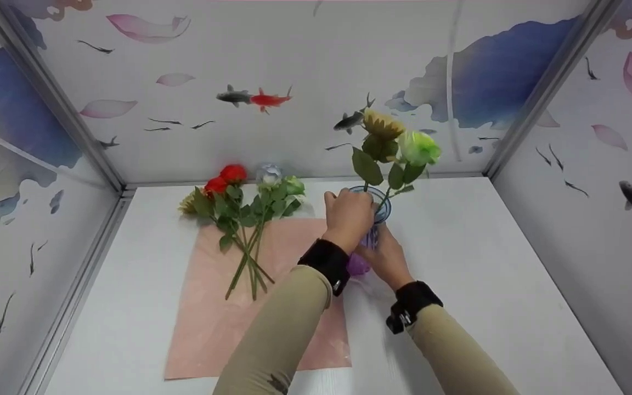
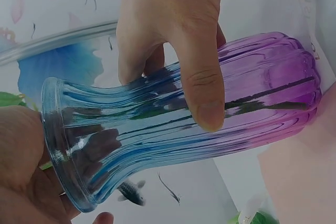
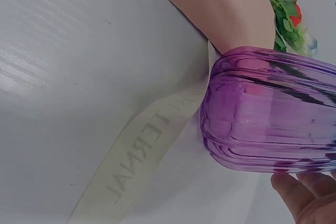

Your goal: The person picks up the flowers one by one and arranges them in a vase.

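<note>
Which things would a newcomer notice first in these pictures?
Probably the blue-to-purple glass vase in the right hand, near the head view's centre. A yellow flower and green rose stand above it. Further left, red roses lie among other flowers, stems crossing over pink paper.
</note>
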`<move>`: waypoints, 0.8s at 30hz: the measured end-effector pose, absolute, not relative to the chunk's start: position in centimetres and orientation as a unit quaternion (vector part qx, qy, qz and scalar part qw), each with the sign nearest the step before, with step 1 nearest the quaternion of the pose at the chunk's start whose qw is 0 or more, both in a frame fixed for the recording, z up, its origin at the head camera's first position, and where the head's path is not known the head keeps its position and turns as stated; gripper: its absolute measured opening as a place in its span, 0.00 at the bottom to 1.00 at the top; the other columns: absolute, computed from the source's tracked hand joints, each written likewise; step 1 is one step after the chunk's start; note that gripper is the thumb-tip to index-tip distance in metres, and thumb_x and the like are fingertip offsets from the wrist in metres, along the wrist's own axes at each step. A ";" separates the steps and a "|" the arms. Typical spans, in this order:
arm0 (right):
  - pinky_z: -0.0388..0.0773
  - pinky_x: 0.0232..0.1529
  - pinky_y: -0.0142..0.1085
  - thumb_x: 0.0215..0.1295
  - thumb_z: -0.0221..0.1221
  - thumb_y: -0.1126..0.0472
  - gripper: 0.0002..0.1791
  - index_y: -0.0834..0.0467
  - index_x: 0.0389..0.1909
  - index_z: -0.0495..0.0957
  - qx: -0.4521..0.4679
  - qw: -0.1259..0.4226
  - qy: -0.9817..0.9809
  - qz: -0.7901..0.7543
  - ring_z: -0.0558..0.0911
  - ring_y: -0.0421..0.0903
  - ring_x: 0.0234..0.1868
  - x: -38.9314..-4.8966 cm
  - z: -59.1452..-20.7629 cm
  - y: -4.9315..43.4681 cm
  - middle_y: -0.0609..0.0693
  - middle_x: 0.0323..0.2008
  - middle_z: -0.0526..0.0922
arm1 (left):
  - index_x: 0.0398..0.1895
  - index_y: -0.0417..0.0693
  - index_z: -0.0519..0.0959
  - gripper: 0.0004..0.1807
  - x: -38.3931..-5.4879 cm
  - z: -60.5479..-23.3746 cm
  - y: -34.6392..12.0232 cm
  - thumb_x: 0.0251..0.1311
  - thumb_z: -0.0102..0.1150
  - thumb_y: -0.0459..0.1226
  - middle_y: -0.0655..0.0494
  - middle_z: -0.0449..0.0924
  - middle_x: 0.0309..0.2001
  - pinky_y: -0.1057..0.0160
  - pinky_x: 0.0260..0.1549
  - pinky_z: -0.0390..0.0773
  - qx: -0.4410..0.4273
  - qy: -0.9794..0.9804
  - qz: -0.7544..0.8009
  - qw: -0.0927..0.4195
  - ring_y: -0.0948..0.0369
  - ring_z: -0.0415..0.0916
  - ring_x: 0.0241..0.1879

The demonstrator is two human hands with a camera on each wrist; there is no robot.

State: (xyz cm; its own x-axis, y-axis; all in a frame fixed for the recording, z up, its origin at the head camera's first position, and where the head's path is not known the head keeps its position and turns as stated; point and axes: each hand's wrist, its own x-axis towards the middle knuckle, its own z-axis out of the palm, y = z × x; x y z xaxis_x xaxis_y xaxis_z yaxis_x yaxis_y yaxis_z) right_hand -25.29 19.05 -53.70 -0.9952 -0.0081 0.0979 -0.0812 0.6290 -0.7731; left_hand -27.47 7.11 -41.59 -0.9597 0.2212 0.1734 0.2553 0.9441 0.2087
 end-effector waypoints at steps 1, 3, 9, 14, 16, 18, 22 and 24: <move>0.67 0.70 0.52 0.62 0.69 0.45 0.54 0.61 0.80 0.51 0.026 0.042 -0.902 0.430 0.71 0.60 0.70 -25.3 -53.7 19.0 0.65 0.71 0.69 | 0.41 0.58 0.88 0.16 -27.5 -41.6 7.2 0.74 0.55 0.53 0.60 0.88 0.42 0.51 0.47 0.68 -0.117 -0.983 -0.116 0.077 0.57 0.81 0.46; 0.66 0.71 0.52 0.63 0.69 0.46 0.52 0.61 0.80 0.51 0.028 0.042 -0.902 0.429 0.71 0.60 0.71 -25.3 -53.8 19.0 0.64 0.71 0.69 | 0.40 0.57 0.89 0.15 -27.5 -41.6 7.2 0.73 0.57 0.52 0.59 0.88 0.41 0.51 0.47 0.69 -0.111 -0.983 -0.121 0.082 0.56 0.82 0.46; 0.65 0.72 0.53 0.65 0.68 0.49 0.50 0.61 0.79 0.52 0.037 0.047 -0.902 0.428 0.70 0.60 0.71 -25.3 -54.1 19.2 0.65 0.72 0.68 | 0.40 0.55 0.88 0.15 -27.5 -41.6 7.2 0.73 0.56 0.49 0.57 0.88 0.42 0.50 0.47 0.72 -0.111 -0.979 -0.148 0.083 0.55 0.82 0.48; 0.66 0.71 0.53 0.65 0.69 0.48 0.50 0.60 0.79 0.53 0.045 0.054 -0.900 0.430 0.71 0.60 0.70 -25.3 -54.1 19.1 0.65 0.71 0.69 | 0.43 0.54 0.88 0.16 -27.3 -41.5 6.4 0.76 0.52 0.47 0.56 0.88 0.44 0.49 0.48 0.73 -0.133 -0.965 -0.208 0.085 0.53 0.81 0.48; 0.68 0.69 0.53 0.64 0.69 0.47 0.50 0.60 0.78 0.54 0.046 0.058 -0.898 0.433 0.73 0.60 0.69 -25.3 -54.1 19.0 0.64 0.69 0.72 | 0.43 0.53 0.88 0.16 -27.3 -41.5 5.8 0.76 0.51 0.46 0.57 0.88 0.44 0.49 0.49 0.73 -0.144 -0.957 -0.234 0.098 0.52 0.81 0.48; 0.69 0.68 0.53 0.63 0.70 0.46 0.49 0.61 0.77 0.56 0.046 0.062 -0.897 0.436 0.74 0.59 0.68 -25.4 -54.2 19.0 0.64 0.68 0.73 | 0.44 0.52 0.88 0.15 -27.2 -41.5 5.3 0.76 0.52 0.46 0.56 0.88 0.44 0.49 0.48 0.74 -0.155 -0.948 -0.250 0.118 0.52 0.80 0.47; 0.69 0.68 0.54 0.62 0.71 0.46 0.50 0.62 0.76 0.57 0.044 0.065 -0.895 0.439 0.74 0.60 0.68 -25.5 -54.3 19.0 0.64 0.67 0.74 | 0.45 0.50 0.87 0.14 -27.2 -41.7 4.0 0.76 0.53 0.44 0.55 0.87 0.42 0.51 0.47 0.77 -0.163 -0.933 -0.279 0.161 0.52 0.80 0.45; 0.68 0.69 0.54 0.63 0.71 0.46 0.49 0.63 0.76 0.57 0.044 0.064 -0.896 0.436 0.74 0.61 0.68 -25.5 -54.3 19.0 0.65 0.67 0.73 | 0.45 0.48 0.87 0.13 -27.1 -41.9 3.5 0.76 0.53 0.43 0.54 0.86 0.42 0.53 0.47 0.79 -0.169 -0.926 -0.289 0.176 0.52 0.80 0.45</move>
